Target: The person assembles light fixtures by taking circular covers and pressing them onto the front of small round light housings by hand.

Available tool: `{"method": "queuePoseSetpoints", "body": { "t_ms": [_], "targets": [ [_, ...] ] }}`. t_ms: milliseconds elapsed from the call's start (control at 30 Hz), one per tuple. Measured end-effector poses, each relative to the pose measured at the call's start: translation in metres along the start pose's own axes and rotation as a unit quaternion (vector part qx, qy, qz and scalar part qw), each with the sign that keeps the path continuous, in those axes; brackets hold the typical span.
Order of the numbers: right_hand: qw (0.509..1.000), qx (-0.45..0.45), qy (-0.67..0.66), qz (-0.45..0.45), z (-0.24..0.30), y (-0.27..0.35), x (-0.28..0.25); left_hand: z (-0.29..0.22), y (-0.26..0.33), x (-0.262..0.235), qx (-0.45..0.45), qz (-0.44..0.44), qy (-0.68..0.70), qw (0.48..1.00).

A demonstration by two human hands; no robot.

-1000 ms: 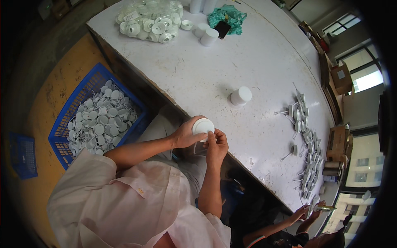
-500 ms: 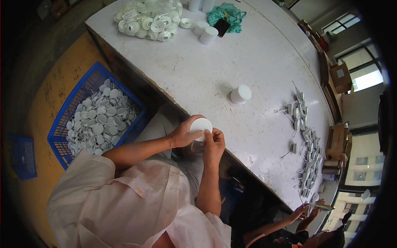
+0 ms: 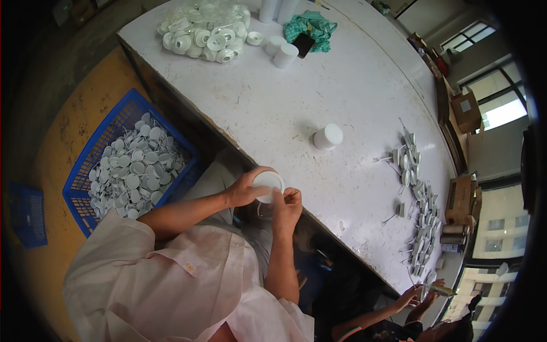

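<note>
My left hand cups a round white plastic cap at the near edge of the white table. My right hand pinches the cap's lower rim with its fingertips, so both hands grip the same piece over my lap. A small white jar stands on the table a short way beyond my hands. What the right fingertips press onto the cap is too small to make out.
A blue basket full of white round lids sits on the floor to my left. A bag of white caps, white jars and a green cloth lie at the far end. Several grey parts line the right edge. Another person's hands work at lower right.
Both hands have stayed at the table edge with the white cap; the cap has shifted only slightly between my fingers.
</note>
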State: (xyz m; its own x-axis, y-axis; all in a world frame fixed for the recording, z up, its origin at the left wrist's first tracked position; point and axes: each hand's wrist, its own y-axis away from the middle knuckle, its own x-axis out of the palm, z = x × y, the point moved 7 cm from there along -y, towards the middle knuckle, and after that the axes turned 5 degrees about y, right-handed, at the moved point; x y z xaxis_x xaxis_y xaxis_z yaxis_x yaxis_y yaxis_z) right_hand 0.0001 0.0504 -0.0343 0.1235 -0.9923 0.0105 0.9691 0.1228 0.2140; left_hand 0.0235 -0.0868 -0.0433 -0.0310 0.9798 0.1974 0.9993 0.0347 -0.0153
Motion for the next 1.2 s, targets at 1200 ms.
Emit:
{"method": "queuePoseSetpoints", "body": {
  "t_ms": [1200],
  "targets": [
    [0.986,0.011,-0.107,-0.130,0.046,-0.163,-0.056,0.243,0.313,-0.454,-0.195,-0.594,-0.237,0.743]
  ]
}}
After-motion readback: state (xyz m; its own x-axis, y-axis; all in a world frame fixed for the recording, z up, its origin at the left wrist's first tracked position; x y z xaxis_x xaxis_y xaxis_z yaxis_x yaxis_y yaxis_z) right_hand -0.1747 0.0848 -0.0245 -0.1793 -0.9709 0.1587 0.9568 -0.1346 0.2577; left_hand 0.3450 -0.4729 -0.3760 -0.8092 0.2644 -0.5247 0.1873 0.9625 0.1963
